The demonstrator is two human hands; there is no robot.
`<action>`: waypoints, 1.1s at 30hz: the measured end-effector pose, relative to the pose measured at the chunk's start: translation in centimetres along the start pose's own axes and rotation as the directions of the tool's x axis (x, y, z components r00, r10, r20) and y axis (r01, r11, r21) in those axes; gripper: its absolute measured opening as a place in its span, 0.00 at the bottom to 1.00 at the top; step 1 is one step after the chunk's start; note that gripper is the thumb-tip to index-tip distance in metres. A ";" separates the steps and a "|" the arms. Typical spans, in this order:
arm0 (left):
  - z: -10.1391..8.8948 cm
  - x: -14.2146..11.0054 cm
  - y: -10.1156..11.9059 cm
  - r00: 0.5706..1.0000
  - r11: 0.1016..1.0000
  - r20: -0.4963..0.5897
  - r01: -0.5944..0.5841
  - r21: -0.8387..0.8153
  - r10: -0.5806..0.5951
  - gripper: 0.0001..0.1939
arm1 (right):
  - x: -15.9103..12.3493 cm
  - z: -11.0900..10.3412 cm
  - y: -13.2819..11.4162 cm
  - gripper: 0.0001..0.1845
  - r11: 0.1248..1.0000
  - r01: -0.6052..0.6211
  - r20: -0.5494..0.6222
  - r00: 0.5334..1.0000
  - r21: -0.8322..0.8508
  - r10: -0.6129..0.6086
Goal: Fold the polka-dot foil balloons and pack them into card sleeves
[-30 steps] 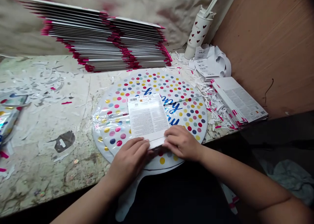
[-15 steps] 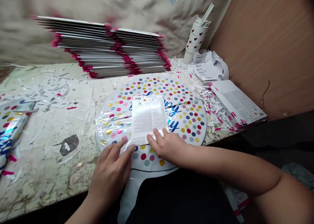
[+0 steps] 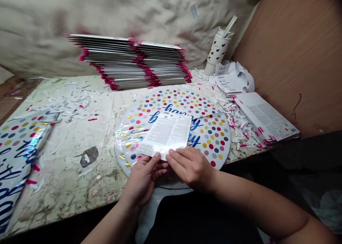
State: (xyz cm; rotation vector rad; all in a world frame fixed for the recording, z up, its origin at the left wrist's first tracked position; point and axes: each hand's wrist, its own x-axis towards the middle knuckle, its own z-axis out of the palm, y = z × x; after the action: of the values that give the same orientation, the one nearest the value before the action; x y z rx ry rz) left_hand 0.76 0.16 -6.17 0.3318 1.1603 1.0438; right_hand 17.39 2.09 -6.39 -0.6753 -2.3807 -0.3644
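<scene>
1. Because the left hand [image 3: 143, 178] pinches only the near edge of the white, text-printed rectangular card [image 3: 168, 133], thumb on top and fingers beneath, the card could pivot or bend there if pulled unevenly.

2. The right hand [image 3: 196, 167] lays its fingers over that same edge, beside the left thumb. Its own thumb is hidden, so I cannot tell whether it grasps the card or merely presses it; pressing too hard could crease it.

3. The card sits askew above the flat, round foil balloon with multicoloured dots and blue lettering [image 3: 213, 144], which lies along the near edge of the tabletop [image 3: 68, 144]. Foil looks slick and thin — a card corner dragged across it could scratch or wrinkle it.

4. The balloon's pale, flat tail [image 3: 149, 213] hangs past the tabletop's near edge; caught by a forearm or the dark clothing, it could tug the balloon askew.

5. White and pink paper scraps [image 3: 235, 117] lie against the balloon's right rim, toward the tabletop's right edge. A sliding balloon could gather them underneath.

6. By the right edge stands a pile of white printed cards with pink edges [image 3: 269, 119] — a swing of the right elbow might knock it askew.
</scene>
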 end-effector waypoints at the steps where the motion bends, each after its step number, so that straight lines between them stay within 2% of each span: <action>1: 0.1 0.0 -0.1 1.000 1.000 -0.011 -0.003 -0.022 0.003 0.07 | 0.0 0.0 -0.1 0.10 1.000 -0.005 0.001 1.000 0.000 0.005; 3: 0.1 0.0 -0.1 1.000 0.992 0.005 0.019 -0.127 -0.019 0.06 | 0.1 0.0 -0.1 0.11 1.000 -0.009 0.005 1.000 0.002 0.009; 6: 0.2 -0.1 -0.1 0.995 0.961 0.085 0.077 -0.265 -0.056 0.03 | 0.3 -0.2 -0.1 0.10 0.999 -0.025 0.013 1.000 0.019 0.025; 10: 0.4 -0.3 0.1 0.988 0.964 0.156 0.046 -0.262 -0.005 0.04 | 0.5 -0.6 0.2 0.11 0.997 -0.042 0.047 0.998 0.072 0.038; 12: 0.3 -0.4 0.1 0.986 0.979 0.146 -0.044 -0.201 0.075 0.05 | 0.6 -0.8 0.4 0.10 0.981 -0.077 0.083 0.995 0.180 0.063; 13: 0.3 -0.4 0.1 0.985 0.984 0.123 -0.106 -0.145 0.124 0.05 | 0.7 -0.8 0.5 0.11 0.955 -0.135 0.103 0.988 0.264 0.111; 15: 0.2 -0.4 0.0 0.973 0.976 0.082 -0.218 0.000 0.217 0.07 | 1.3 -0.5 0.6 0.17 0.859 -0.279 0.147 0.960 0.428 0.239; 17: 0.2 -0.4 -0.2 0.962 0.956 0.092 -0.266 0.126 0.255 0.09 | 2.1 0.0 0.7 0.19 0.782 -0.342 0.163 0.939 0.521 0.302; 19: 0.2 -0.4 -0.4 0.960 0.944 0.129 -0.269 0.191 0.248 0.10 | 2.9 0.3 0.9 0.12 0.764 -0.316 0.140 0.947 0.563 0.288; 21: 0.0 -0.3 -0.3 0.958 0.940 0.116 -0.282 0.194 0.263 0.11 | 3.1 -0.2 1.8 0.09 0.725 -0.325 0.136 0.941 0.606 0.309; 23: -0.4 -0.2 0.3 0.946 0.922 0.071 -0.323 0.213 0.316 0.11 | 2.4 -1.9 3.7 0.08 0.679 -0.436 0.239 0.898 0.590 0.368; 24: -0.6 -0.1 0.8 0.936 0.901 0.062 -0.352 0.253 0.348 0.12 | 1.6 -3.1 4.9 0.09 0.680 -0.517 0.322 0.856 0.521 0.404; 25: -0.8 -0.2 1.5 0.923 0.868 0.066 -0.379 0.320 0.379 0.13 | 0.7 -4.5 6.2 0.10 0.705 -0.592 0.418 0.796 0.390 0.437; 26: -0.9 -0.3 2.3 0.907 0.815 0.082 -0.409 0.411 0.414 0.16 | -0.2 -5.8 7.5 0.15 0.731 -0.657 0.470 0.712 0.184 0.522; 27: -0.8 -0.6 3.2 0.884 0.737 0.115 -0.444 0.509 0.453 0.21 | -0.9 -7.1 8.6 0.15 0.729 -0.684 0.416 0.662 -0.004 0.624; 28: -0.4 -1.0 4.2 0.852 0.631 0.168 -0.487 0.604 0.496 0.26 | -1.4 -8.2 9.4 0.13 0.713 -0.692 0.312 0.657 -0.113 0.686; 29: 0.2 -1.4 5.1 0.812 0.495 0.249 -0.533 0.687 0.528 0.28 | -1.6 -9.1 9.9 0.13 0.704 -0.695 0.203 0.676 -0.144 0.709; 30: 1.0 -1.8 6.1 0.764 0.336 0.360 -0.583 0.740 0.535 0.28 | -1.4 -9.7 10.1 0.20 0.723 -0.686 0.119 0.713 -0.087 0.691; 31: 1.9 -2.3 7.0 0.708 0.180 0.477 -0.638 0.749 0.521 0.27 | -0.9 -9.9 10.1 0.27 0.755 -0.655 0.090 0.755 0.038 0.650; 32: 3.0 -2.6 7.7 0.646 0.066 0.567 -0.688 0.723 0.511 0.24 | -0.2 -9.9 9.9 0.28 0.764 -0.611 0.109 0.791 0.206 0.603; 33: 3.9 -2.8 8.3 0.581 0.015 0.616 -0.733 0.680 0.532 0.23 | 0.6 -9.5 9.5 0.24 0.726 -0.569 0.135 0.813 0.386 0.566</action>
State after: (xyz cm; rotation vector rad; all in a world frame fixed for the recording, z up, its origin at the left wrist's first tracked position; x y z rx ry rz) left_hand -0.09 3.31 2.88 2.0658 1.3301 0.9478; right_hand 26.98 6.32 2.10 -1.1434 -2.0160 0.4013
